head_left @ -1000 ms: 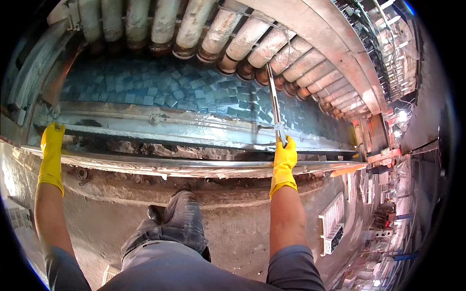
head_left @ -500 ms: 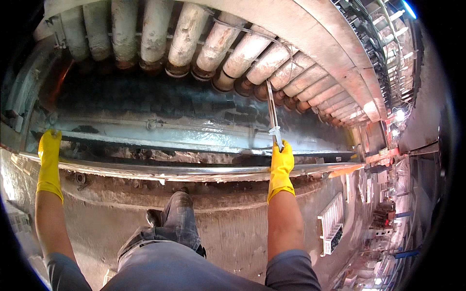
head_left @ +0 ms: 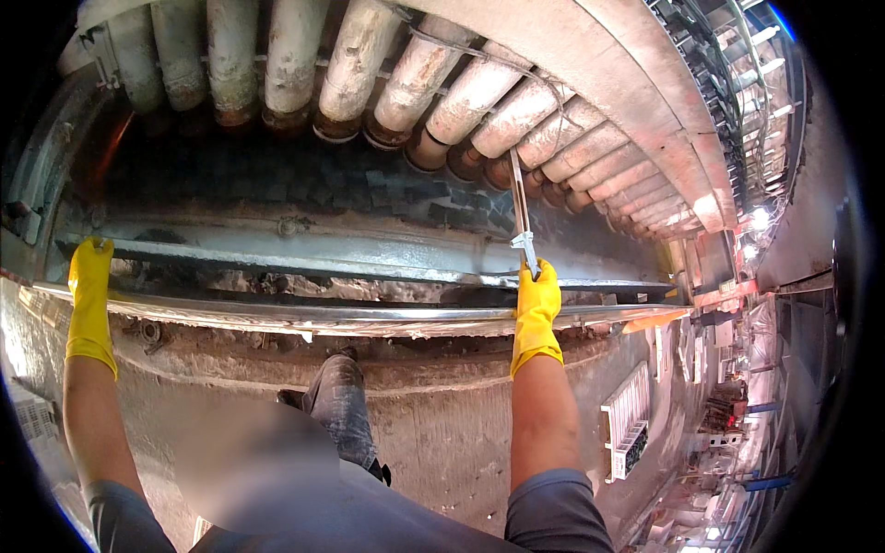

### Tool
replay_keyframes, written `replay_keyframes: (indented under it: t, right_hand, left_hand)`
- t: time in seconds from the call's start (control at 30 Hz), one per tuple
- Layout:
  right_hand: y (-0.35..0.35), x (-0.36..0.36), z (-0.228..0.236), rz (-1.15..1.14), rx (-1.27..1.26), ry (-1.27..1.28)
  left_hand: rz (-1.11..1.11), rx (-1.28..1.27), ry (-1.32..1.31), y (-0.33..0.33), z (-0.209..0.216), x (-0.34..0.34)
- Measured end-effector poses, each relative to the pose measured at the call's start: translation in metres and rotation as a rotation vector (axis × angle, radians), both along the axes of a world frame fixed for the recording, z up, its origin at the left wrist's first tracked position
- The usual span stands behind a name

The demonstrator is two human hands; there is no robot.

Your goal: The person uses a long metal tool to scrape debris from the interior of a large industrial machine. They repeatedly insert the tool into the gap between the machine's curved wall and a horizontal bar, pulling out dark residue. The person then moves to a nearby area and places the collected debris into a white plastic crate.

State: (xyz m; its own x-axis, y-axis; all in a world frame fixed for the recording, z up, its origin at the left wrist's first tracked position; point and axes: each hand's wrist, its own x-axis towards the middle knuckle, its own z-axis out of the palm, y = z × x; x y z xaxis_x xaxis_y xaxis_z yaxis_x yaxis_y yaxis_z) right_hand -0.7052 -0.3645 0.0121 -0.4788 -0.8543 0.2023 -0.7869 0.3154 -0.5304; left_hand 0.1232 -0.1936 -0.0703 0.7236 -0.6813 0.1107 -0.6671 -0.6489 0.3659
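My right hand (head_left: 536,309), in a yellow rubber glove, is closed on the near end of a long metal vernier caliper (head_left: 519,198). Its slider sits just beyond my fingers. The caliper's far end reaches up to the row of pale, stained cylinders (head_left: 443,69). At the far left, my left hand (head_left: 90,272), in a matching glove, has its fingers curled beside the metal ledge (head_left: 304,247). Whether anything is in that hand, I cannot make out. Dark, wet-looking pieces (head_left: 369,189) lie on the surface beneath the cylinders.
A shiny metal rail (head_left: 369,314) runs across in front of me, with a dark gap behind it. Cables (head_left: 544,78) hang over the cylinders. On the rough floor to my right lies a white slatted crate (head_left: 627,419). An orange piece (head_left: 650,323) hangs at the rail's right end.
Both hands keep nearly the same place, and the caliper stays in my right hand. The bright glare on the wet surface has faded. A blurred patch now covers part of my torso.
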Motion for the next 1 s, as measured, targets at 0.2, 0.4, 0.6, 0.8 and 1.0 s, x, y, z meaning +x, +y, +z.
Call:
replay_keyframes:
  t: [0.2, 0.4, 0.6, 0.8, 1.0]
  right_hand:
    - [-0.014, -0.001, -0.003, 0.001, 0.000, 0.038]
    - [-0.046, -0.004, -0.009, 0.031, -0.010, 0.055]
    - [-0.069, -0.001, -0.007, 0.044, -0.034, 0.079]
    - [-0.091, 0.006, -0.005, -0.002, -0.001, 0.084]
    - [-0.110, 0.006, -0.006, 0.028, -0.017, 0.060]
  left_hand:
    - [0.002, 0.013, -0.037, -0.014, 0.008, -0.003]
    - [-0.004, -0.009, -0.037, -0.041, 0.002, 0.024]
    - [-0.043, -0.004, -0.124, -0.066, 0.013, 0.020]
    - [-0.057, 0.023, -0.155, -0.086, 0.022, 0.029]
    - [-0.047, -0.005, -0.142, -0.104, 0.025, 0.032]
